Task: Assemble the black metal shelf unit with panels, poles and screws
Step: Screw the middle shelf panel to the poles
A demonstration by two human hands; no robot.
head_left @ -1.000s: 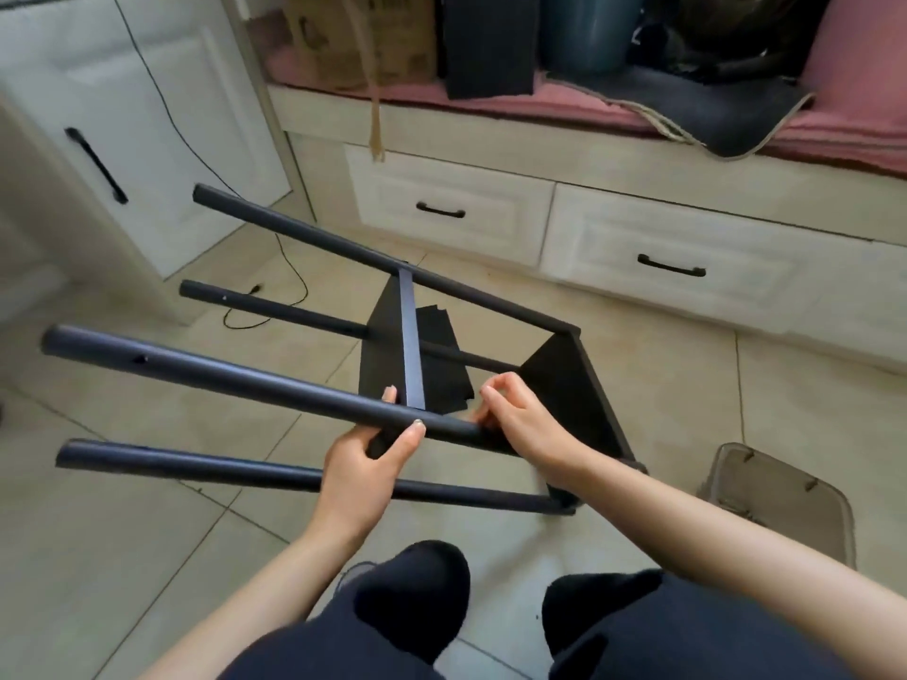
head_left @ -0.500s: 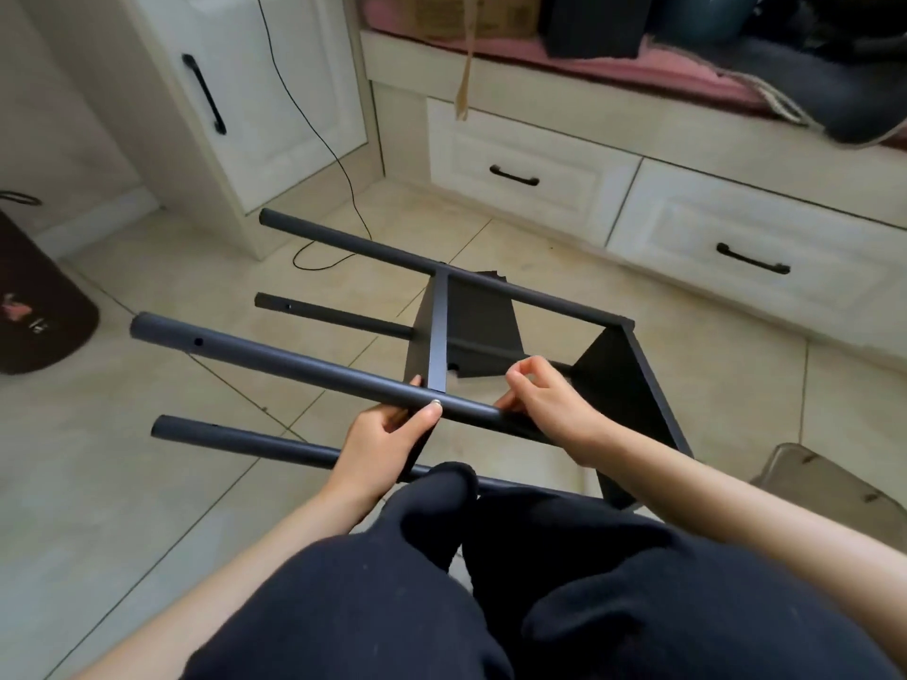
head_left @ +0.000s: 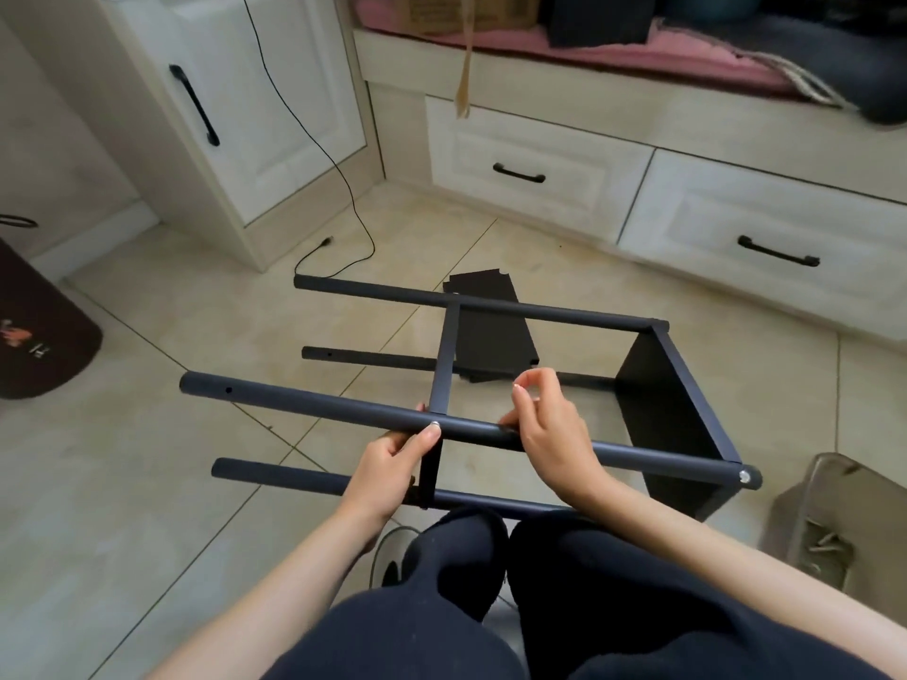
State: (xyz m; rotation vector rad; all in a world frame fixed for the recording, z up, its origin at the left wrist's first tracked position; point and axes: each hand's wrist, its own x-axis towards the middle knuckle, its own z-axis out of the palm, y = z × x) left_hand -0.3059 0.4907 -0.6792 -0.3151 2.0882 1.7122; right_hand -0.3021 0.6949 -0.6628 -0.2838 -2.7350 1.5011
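The black shelf unit lies on its side on the tiled floor, its poles pointing left. One panel (head_left: 677, 414) closes the right end and a middle panel (head_left: 444, 360) stands edge-on between the poles. My left hand (head_left: 387, 471) grips the near upper pole (head_left: 304, 402) from below, thumb on top, right at the middle panel. My right hand (head_left: 549, 429) rests over the same pole just to the right, fingers curled, thumb and forefinger pinched together above it; whether they hold a screw I cannot tell. A screw head (head_left: 745, 477) shows at the pole's right end.
A loose black panel (head_left: 483, 292) lies on the floor behind the frame. A clear plastic box (head_left: 834, 522) sits at the right. White drawers (head_left: 535, 164) and a cabinet (head_left: 235, 105) stand behind, with a black cable (head_left: 343, 188) trailing down. A dark mat (head_left: 34, 331) lies at the left.
The view has tilted and shifted, so the frame sits lower and further right. My right hand's fingers lifted off the pole into a pinch; my left hand keeps its grip.
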